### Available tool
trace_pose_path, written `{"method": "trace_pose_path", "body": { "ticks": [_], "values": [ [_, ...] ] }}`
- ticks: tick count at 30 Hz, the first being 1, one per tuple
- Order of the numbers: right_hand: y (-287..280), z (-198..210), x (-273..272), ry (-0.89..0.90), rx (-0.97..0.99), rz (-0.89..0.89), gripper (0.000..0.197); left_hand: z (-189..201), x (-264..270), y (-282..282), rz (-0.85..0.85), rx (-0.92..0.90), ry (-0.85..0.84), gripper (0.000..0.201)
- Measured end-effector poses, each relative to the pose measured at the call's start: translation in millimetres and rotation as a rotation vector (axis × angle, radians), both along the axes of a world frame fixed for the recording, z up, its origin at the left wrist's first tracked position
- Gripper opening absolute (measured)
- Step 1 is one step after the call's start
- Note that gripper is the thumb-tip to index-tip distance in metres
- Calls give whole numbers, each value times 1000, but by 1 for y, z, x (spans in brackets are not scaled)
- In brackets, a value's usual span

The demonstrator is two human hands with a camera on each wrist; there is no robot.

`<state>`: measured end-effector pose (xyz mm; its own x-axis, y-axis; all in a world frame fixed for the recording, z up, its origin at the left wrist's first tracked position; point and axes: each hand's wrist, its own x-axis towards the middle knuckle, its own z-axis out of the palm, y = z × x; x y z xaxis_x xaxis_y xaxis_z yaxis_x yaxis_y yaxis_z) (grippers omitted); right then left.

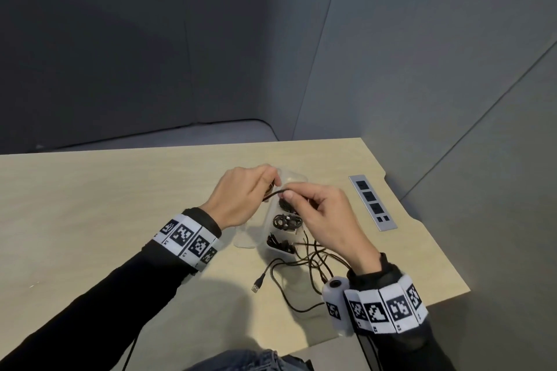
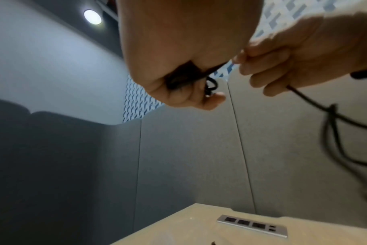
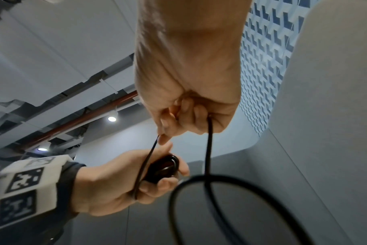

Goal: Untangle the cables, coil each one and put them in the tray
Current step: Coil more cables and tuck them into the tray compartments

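Both hands are raised over the clear plastic tray [image 1: 247, 238] in the head view. My left hand [image 1: 270, 182] grips a small coil of black cable [image 3: 165, 168] between fingers and thumb. Close beside it, my right hand [image 1: 290, 194] pinches the same black cable [image 1: 272, 193]. From the right fist the cable [image 3: 208, 149] hangs down in a loop. The rest lies as a loose tangle [image 1: 304, 265] on the table, ending in a USB plug [image 1: 256, 288]. Coiled black cables [image 1: 286, 221] lie in the tray.
A grey socket strip [image 1: 372, 203] is set into the light wooden table [image 1: 105, 205], right of the tray. Grey partition walls stand behind and to the right. The table's right edge is close to my right wrist.
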<state>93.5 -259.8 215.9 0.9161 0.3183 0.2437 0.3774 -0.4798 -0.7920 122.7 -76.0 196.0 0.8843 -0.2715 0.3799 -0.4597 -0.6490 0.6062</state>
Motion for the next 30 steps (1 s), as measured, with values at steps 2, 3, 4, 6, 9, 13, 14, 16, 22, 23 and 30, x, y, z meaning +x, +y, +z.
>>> {"method": "trace_pose_path", "body": {
  "ticks": [2,3,4,6,9,13,14,16,22,23,30],
  "values": [
    [-2,1,6,-35,33,-48,17,0,-4,-3,-111,-34,39,49],
    [-3,1,8,-27,82,-63,15,1,-7,-4,-157,-29,67,40],
    [-4,1,10,-2,153,-70,13,3,-10,-6,-193,-28,93,31],
    [-5,2,12,76,308,-75,9,3,-11,-10,-223,-155,154,20],
    [-7,-3,13,222,435,-107,15,3,-12,-11,-190,-505,287,25],
    [-4,-8,12,356,416,-40,12,5,-17,-16,-105,-737,328,24],
    [-5,-11,11,373,399,-21,9,7,-16,-17,-65,-815,321,25],
    [-9,-17,10,390,340,-10,17,12,-12,-14,42,-985,296,27],
    [-11,-32,0,422,119,96,34,28,-8,-2,79,-1325,326,34],
    [-9,-34,-1,430,93,115,34,28,-10,-4,56,-1349,341,35],
    [4,-35,-9,496,78,236,20,21,-6,-8,179,-1154,259,29]
  ]
}}
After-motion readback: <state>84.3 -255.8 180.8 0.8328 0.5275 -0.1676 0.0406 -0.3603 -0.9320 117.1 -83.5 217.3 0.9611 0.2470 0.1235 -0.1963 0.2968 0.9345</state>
